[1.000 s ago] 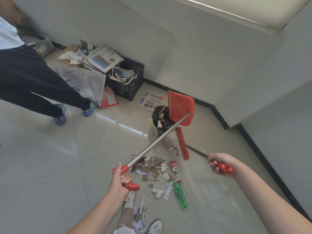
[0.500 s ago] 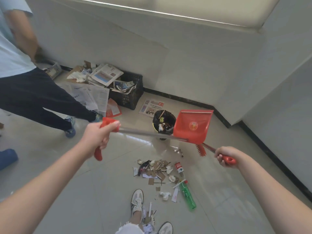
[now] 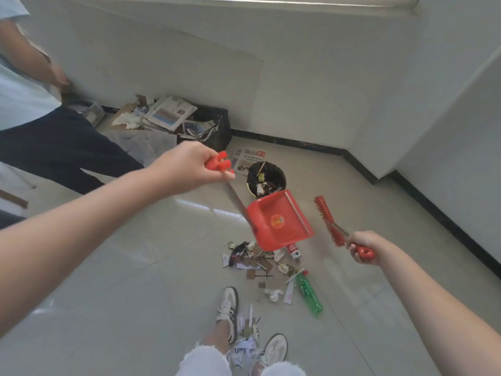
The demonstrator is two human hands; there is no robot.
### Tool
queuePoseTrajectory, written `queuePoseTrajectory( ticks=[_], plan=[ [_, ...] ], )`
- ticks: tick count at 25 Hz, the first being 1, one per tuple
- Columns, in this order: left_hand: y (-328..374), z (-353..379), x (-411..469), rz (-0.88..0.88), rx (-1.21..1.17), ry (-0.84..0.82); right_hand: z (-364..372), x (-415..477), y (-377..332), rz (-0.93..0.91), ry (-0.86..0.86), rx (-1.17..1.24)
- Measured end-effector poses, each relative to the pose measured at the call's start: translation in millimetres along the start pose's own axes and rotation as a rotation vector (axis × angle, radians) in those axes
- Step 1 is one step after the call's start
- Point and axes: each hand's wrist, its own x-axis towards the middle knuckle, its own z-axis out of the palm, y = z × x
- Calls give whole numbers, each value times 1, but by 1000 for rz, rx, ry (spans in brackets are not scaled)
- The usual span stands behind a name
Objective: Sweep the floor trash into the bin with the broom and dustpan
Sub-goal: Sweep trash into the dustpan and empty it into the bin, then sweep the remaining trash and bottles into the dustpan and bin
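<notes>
The red dustpan point(image 3: 280, 222) hung tilted on its metal pole, just at six o'clock of the one black bin point(image 3: 266, 177), above the trash pile point(image 3: 264, 263). The left hand point(image 3: 187, 165) gripped its red handle; the right hand point(image 3: 363, 246) clenched the one red broom point(image 3: 326, 221). One green bottle point(image 3: 309, 294) lay at five o'clock of the pile.
</notes>
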Motion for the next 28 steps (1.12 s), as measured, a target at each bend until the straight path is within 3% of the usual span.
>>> queuePoseTrajectory(
  ticks=[3,5,8,13,22,28],
  plan=[
    [-8,40,-3,86,303,-76,12,18,9,20,-2,-39],
    [-32,53,-6,55,417,-105,20,33,15,51,-18,-41],
    [-80,57,-20,-69,433,-125,43,54,17,90,-41,-38],
    [-144,60,-25,-97,433,-111,102,86,-10,110,-91,-41],
    [-272,85,-4,27,488,-227,257,61,-15,-42,-38,-688],
    [-344,82,-12,141,473,-323,332,17,20,-8,-33,-641]
  ],
)
